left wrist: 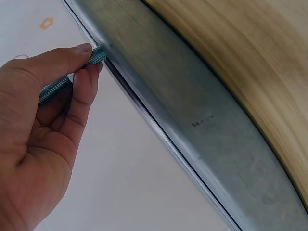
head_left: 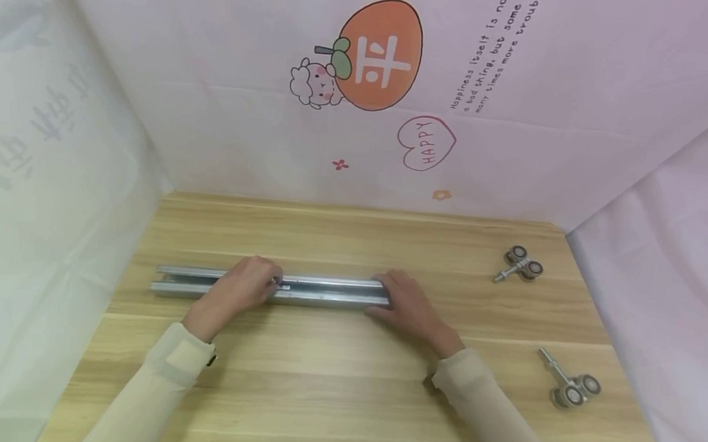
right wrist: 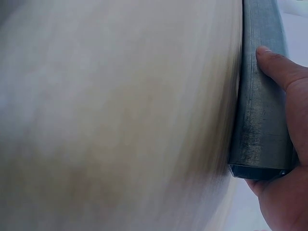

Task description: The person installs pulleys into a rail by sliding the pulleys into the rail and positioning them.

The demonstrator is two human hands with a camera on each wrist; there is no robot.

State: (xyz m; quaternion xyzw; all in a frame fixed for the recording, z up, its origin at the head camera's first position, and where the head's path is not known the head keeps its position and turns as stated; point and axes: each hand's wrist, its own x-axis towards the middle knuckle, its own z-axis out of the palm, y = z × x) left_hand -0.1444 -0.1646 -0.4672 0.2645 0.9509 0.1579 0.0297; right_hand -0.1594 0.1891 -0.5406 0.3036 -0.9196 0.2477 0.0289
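Note:
A galvanized metal track point(head_left: 329, 301), a channel with a lengthwise slot on top, lies across the wooden table. My left hand point(head_left: 244, 284) is over its middle. In the left wrist view, the thumb and fingers pinch a threaded bolt point(left wrist: 98, 55) that stands out of the slot; whatever it joins inside the track is hidden. At the track's right end, my right hand point(head_left: 408, 307) grips the sides. The right wrist view has the thumb point(right wrist: 276, 63) on the near wall, close to the track's open end point(right wrist: 257, 172), with the other fingers mostly hidden behind.
Two roller trolleys with threaded bolts lie on the table's right side, one farther back point(head_left: 519, 264) and one nearer point(head_left: 570, 385). A printed white cloth point(head_left: 242, 136) rises behind the table point(head_left: 327, 399), and more white cloth hangs at both sides.

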